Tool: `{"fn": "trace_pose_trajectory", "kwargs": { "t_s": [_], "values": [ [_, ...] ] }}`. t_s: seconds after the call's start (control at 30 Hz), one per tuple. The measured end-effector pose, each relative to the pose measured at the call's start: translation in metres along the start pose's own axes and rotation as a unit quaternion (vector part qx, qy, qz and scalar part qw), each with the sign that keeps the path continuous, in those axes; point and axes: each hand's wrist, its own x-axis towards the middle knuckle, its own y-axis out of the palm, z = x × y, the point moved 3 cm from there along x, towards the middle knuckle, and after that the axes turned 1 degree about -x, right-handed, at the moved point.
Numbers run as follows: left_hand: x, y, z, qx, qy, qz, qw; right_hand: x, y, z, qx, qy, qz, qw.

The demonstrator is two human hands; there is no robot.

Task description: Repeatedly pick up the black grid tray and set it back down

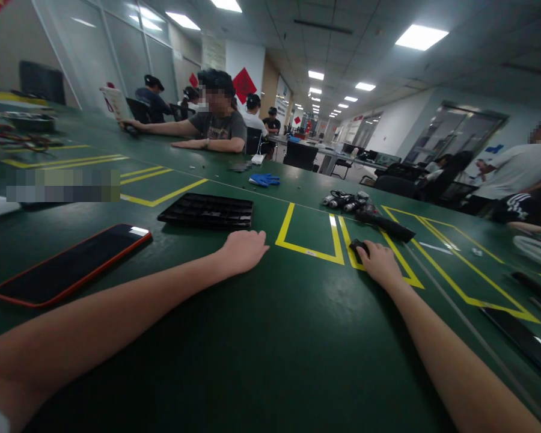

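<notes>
My left hand [242, 251] rests on the green table [261, 337] with its fingers curled; whether anything is inside cannot be seen. Just behind and left of it lies a black ridged tray-like panel [207, 211]. My right hand [379, 262] is closed on a small black object [359, 245], at the front of a narrow yellow taped frame. Between the hands, a little farther off, is a wider yellow taped frame [293, 248]. Beyond my right hand, a long black object [394, 228] lies beside a bundle of cables and metallic cylinders [349, 201].
A phone-like device with an orange edge [72, 264] lies at the left. Blue gloves [264, 180] are farther back. Across the table a person [220, 123] sits with one arm stretched out. Another dark flat device [523, 340] lies at the right.
</notes>
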Motion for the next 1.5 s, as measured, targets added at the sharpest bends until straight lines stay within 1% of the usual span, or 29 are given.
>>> {"fn": "trace_pose_trajectory", "kwargs": {
  "t_s": [0.07,0.1,0.13,0.17,0.2,0.23,0.27,0.3,0.33,0.37,0.4,0.47,0.57,0.6,0.67,0.73,0.77,0.83,0.87,0.93,1.03,1.1,1.17,1.23,1.27,1.3,1.37,1.43,1.5],
  "values": [
    [0.004,0.003,0.007,-0.023,0.017,0.025,0.999,0.001,0.001,-0.001,0.005,0.005,0.006,1.000],
    [0.006,0.002,0.011,-0.048,0.022,0.025,0.998,0.001,0.001,-0.002,0.008,0.008,0.008,1.000],
    [0.008,0.001,0.015,-0.090,0.012,0.021,0.996,0.002,0.002,-0.003,0.010,0.009,0.010,1.000],
    [0.010,-0.001,0.020,-0.151,-0.015,0.019,0.988,0.002,0.003,-0.004,0.012,0.009,0.010,1.000],
    [0.012,-0.003,0.027,-0.236,-0.056,0.020,0.970,0.002,0.003,-0.005,0.012,0.008,0.008,1.000],
    [0.015,-0.005,0.035,-0.334,-0.104,0.019,0.936,0.002,0.003,-0.005,0.012,0.006,0.004,1.000],
    [0.018,-0.008,0.044,-0.431,-0.153,0.012,0.889,0.001,0.003,-0.004,0.013,0.003,0.001,1.000],
    [0.020,-0.012,0.055,-0.505,-0.200,-0.004,0.839,0.001,0.002,-0.004,0.013,0.000,-0.002,1.000],
    [0.022,-0.016,0.066,-0.550,-0.240,-0.028,0.800,0.000,0.001,-0.003,0.014,-0.002,-0.004,1.000],
    [0.023,-0.021,0.077,-0.570,-0.271,-0.054,0.774,0.000,0.001,-0.002,0.014,-0.003,-0.005,1.000],
    [0.023,-0.025,0.089,-0.558,-0.295,-0.076,0.772,0.000,0.000,-0.002,0.013,-0.003,-0.006,1.000],
    [0.023,-0.032,0.109,-0.478,-0.328,-0.093,0.810,-0.001,-0.001,-0.001,0.011,-0.003,-0.007,1.000],
    [0.020,-0.032,0.131,-0.329,-0.352,-0.088,0.872,0.000,0.000,-0.001,0.012,-0.001,-0.009,1.000],
    [0.020,-0.030,0.136,-0.266,-0.354,-0.073,0.894,0.000,0.001,-0.001,0.012,0.001,-0.009,1.000],
    [0.022,-0.024,0.141,-0.145,-0.344,-0.015,0.928,0.001,0.003,-0.004,0.017,0.005,-0.006,1.000],
    [0.026,-0.017,0.142,-0.054,-0.325,0.052,0.943,0.001,0.005,-0.007,0.025,0.010,0.001,1.000],
    [0.026,-0.014,0.141,-0.040,-0.318,0.073,0.944,0.002,0.006,-0.008,0.032,0.015,0.004,0.999],
    [0.027,-0.011,0.136,-0.030,-0.302,0.085,0.949,0.002,0.006,-0.005,0.057,0.025,0.010,0.998],
    [0.026,-0.010,0.131,-0.027,-0.291,0.080,0.953,0.002,0.006,0.000,0.074,0.026,0.010,0.997],
    [0.022,-0.009,0.118,-0.022,-0.260,0.046,0.964,-0.001,0.004,0.019,0.123,0.010,0.006,0.992],
    [0.017,-0.006,0.085,-0.051,-0.184,-0.035,0.981,-0.011,-0.003,0.066,0.236,-0.062,-0.012,0.970],
    [0.013,-0.003,0.058,-0.112,-0.110,-0.077,0.985,-0.023,-0.009,0.099,0.338,-0.114,-0.021,0.934],
    [0.009,0.001,0.031,-0.185,-0.044,-0.100,0.977,-0.035,-0.014,0.124,0.434,-0.158,-0.023,0.887],
    [0.003,0.003,0.010,-0.242,0.005,-0.112,0.964,-0.046,-0.018,0.139,0.493,-0.197,-0.018,0.847],
    [0.000,0.005,0.002,-0.260,0.024,-0.114,0.958,-0.050,-0.019,0.142,0.506,-0.209,-0.020,0.837],
    [-0.003,0.006,-0.004,-0.273,0.043,-0.114,0.954,-0.053,-0.020,0.144,0.508,-0.217,-0.023,0.833],
    [-0.009,0.008,-0.012,-0.286,0.067,-0.117,0.949,-0.056,-0.023,0.143,0.483,-0.230,-0.028,0.844],
    [-0.013,0.008,-0.015,-0.290,0.078,-0.121,0.946,-0.057,-0.026,0.142,0.433,-0.254,-0.015,0.864],
    [-0.016,0.008,-0.017,-0.283,0.087,-0.114,0.948,-0.058,-0.028,0.141,0.357,-0.281,0.005,0.891]
  ]
}}
